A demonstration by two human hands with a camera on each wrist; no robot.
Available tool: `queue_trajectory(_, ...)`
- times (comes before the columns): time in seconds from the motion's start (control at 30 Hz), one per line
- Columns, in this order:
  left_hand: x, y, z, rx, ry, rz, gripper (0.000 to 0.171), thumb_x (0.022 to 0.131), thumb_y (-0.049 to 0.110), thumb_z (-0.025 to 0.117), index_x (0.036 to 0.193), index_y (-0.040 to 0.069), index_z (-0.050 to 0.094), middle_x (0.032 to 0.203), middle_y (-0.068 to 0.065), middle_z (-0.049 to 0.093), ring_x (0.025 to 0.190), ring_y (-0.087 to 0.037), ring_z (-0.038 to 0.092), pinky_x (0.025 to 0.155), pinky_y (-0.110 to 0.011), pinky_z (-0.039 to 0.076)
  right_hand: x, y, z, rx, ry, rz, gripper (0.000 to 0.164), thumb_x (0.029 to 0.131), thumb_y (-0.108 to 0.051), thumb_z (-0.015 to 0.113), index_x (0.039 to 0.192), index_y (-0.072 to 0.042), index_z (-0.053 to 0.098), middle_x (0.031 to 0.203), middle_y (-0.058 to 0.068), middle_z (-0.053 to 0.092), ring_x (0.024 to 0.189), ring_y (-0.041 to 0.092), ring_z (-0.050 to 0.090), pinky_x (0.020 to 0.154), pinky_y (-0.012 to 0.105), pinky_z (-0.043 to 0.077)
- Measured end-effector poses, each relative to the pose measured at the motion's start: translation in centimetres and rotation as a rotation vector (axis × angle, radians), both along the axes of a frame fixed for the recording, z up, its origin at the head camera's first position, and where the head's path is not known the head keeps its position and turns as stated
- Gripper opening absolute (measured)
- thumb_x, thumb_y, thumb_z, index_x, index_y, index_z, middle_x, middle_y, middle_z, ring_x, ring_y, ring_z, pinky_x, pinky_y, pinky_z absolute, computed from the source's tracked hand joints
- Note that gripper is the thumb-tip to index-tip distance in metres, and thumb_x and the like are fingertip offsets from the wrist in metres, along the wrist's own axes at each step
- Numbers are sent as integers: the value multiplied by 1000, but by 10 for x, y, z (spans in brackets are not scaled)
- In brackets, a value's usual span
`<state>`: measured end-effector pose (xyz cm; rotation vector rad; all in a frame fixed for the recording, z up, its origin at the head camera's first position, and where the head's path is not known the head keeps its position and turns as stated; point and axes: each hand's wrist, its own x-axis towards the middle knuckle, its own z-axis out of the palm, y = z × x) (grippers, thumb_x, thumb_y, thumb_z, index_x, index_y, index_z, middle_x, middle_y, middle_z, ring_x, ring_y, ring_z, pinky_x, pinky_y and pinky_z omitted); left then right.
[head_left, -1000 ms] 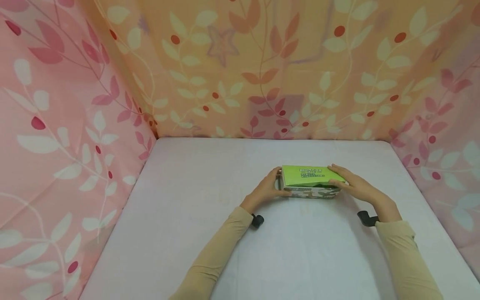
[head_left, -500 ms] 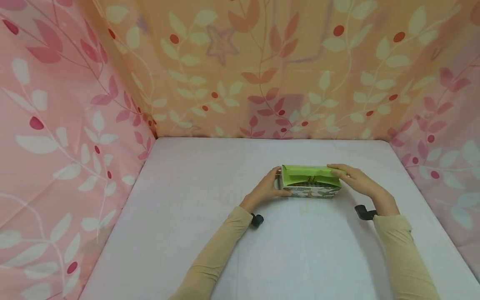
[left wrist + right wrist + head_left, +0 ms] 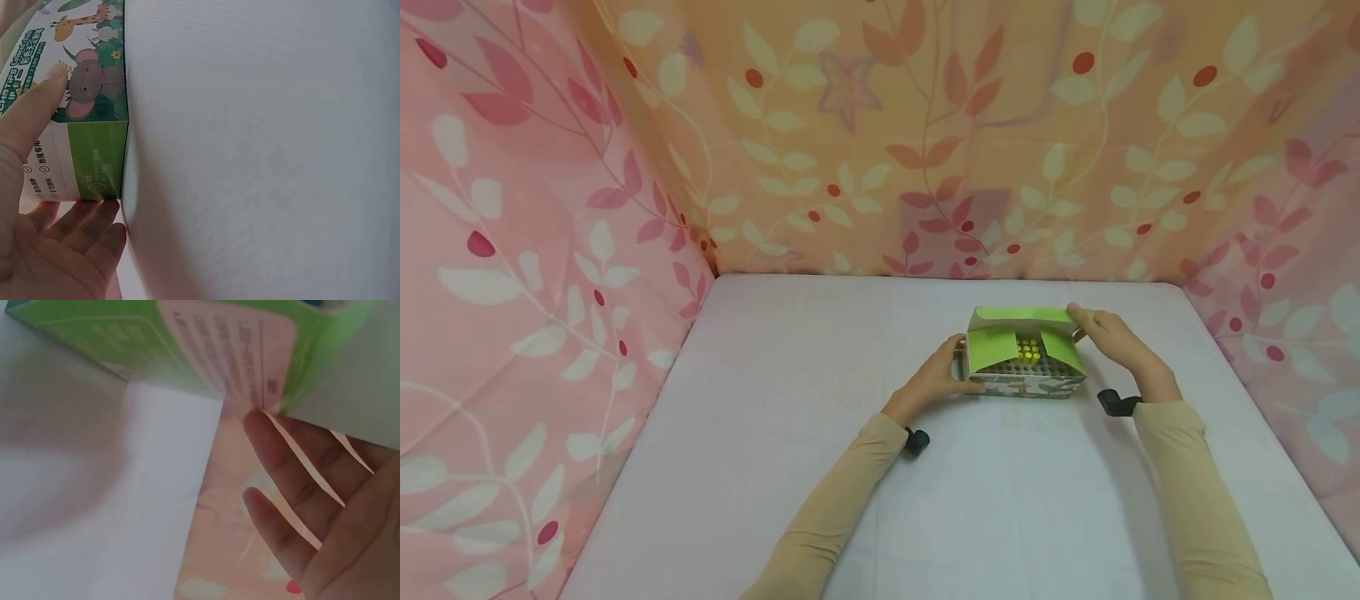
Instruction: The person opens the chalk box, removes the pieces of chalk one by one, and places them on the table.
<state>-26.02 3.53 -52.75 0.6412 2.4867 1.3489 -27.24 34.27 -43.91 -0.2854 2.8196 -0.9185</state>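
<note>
A camouflage-and-green chalk box (image 3: 1021, 385) stands on the white table with its green lid (image 3: 1022, 317) tipped up at the back. Two green side flaps (image 3: 992, 350) lean over the opening. Between them show yellow chalk sticks (image 3: 1028, 350) among darker tips. My left hand (image 3: 931, 379) grips the box's left end, thumb along the front and fingers round behind; the left wrist view shows the thumb over the printed elephant (image 3: 90, 81). At the lid's right corner is my right hand (image 3: 1116, 343); its fingers (image 3: 294, 469) look mostly straight in the right wrist view.
The white table (image 3: 790, 400) extends all around the box. Floral curtains enclose it: an orange one (image 3: 880, 167) behind, a pink one (image 3: 497, 317) on the left and another at the right. Black wrist cameras (image 3: 914, 442) sit on both wrists.
The lid has swung up and back, uncovering the side flaps and chalk. My right hand has moved with it, up and slightly back. The left hand keeps its grip on the box.
</note>
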Motion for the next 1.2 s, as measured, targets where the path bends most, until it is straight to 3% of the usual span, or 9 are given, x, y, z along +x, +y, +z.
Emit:
queue_trajectory(0.13,0,0,0,-3,4,-2,99,68,35,82,144,16,22,142,-3,40,129,-15,41,105,-28,34,-6,-2,-6,-24,53,-81,76,99,-50,16,98,11,62,100,31,61,102,44,53,85,57,39)
queue_trajectory(0.37,1,1,-2,4,-6,-8,100,68,38,81,145,16,21,143,-4,38,130,-16,40,105,-30,34,-14,-6,-19,-108,171,-185,76,99,-50,17,80,10,60,78,26,59,72,37,55,62,35,42)
queue_trajectory(0.57,2,1,-2,-24,-10,4,101,68,40,81,145,16,21,143,-4,38,129,-16,40,105,-30,34,-10,-4,-27,-203,176,-188,78,100,-47,11,93,14,60,85,31,60,71,23,59,69,39,49)
queue_trajectory(0.67,2,-1,0,-26,-3,5,101,68,40,81,145,15,21,143,-4,39,129,-17,41,106,-31,34,-6,-2,-31,-281,200,-168,76,101,-43,8,104,15,58,92,30,59,74,11,58,71,31,51)
queue_trajectory(0.87,1,-3,2,-7,9,7,100,67,39,81,145,15,22,142,-5,40,129,-18,41,105,-30,34,5,7,-43,-580,189,-63,65,100,-44,7,118,-7,58,100,1,62,91,7,57,80,16,45)
queue_trajectory(0.97,0,-3,1,-9,6,8,101,67,40,81,145,16,22,142,-4,40,129,-17,41,105,-30,35,10,12,-53,-815,97,-24,48,103,-36,17,116,-19,59,101,-5,63,98,7,57,85,18,43)
queue_trajectory(1.07,0,-2,1,-11,-1,7,101,67,40,81,145,16,22,142,-4,40,130,-17,41,105,-31,35,14,13,-61,-951,53,-29,31,102,-20,31,114,-19,60,104,-6,62,100,5,56,87,18,44)
queue_trajectory(1.13,-1,-2,0,-10,-1,7,101,67,40,81,145,16,22,142,-4,40,130,-18,41,105,-31,36,15,13,-65,-977,58,-57,26,100,-13,39,115,-17,60,104,-6,62,100,5,55,86,18,45)
queue_trajectory(1.2,-1,-2,-1,-7,2,7,101,67,40,81,145,15,22,141,-4,40,129,-18,41,105,-31,36,14,11,-68,-896,83,-89,23,99,-15,44,116,-17,59,104,-10,60,100,2,54,85,14,44)
